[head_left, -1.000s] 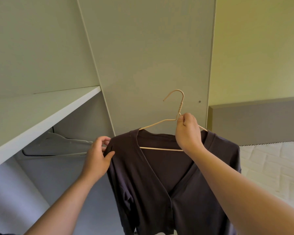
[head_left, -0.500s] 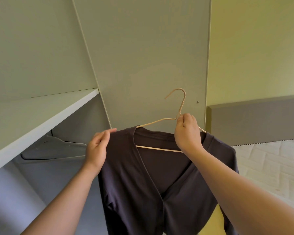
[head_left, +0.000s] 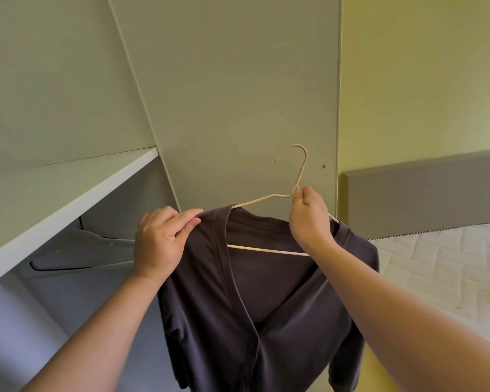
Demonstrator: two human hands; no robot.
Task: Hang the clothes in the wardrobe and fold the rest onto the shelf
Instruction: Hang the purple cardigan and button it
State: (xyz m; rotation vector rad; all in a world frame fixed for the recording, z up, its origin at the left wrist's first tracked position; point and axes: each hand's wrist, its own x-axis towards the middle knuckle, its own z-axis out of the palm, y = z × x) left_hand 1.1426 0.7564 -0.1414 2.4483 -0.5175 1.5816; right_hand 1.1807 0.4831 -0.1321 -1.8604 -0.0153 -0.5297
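The right hand grips the hanger just under its hook, leaving the hook free for a rail that may be hidden under the shelf, while the left hand pinches the shoulder of the top hanging on it, to pull it straight.

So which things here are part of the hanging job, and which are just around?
In the job: cardigan on the wire hanger; left hand pinching its shoulder; right hand gripping the hanger's neck; wardrobe shelf.
Just around: grey hanger under the shelf; headboard; bedspread.
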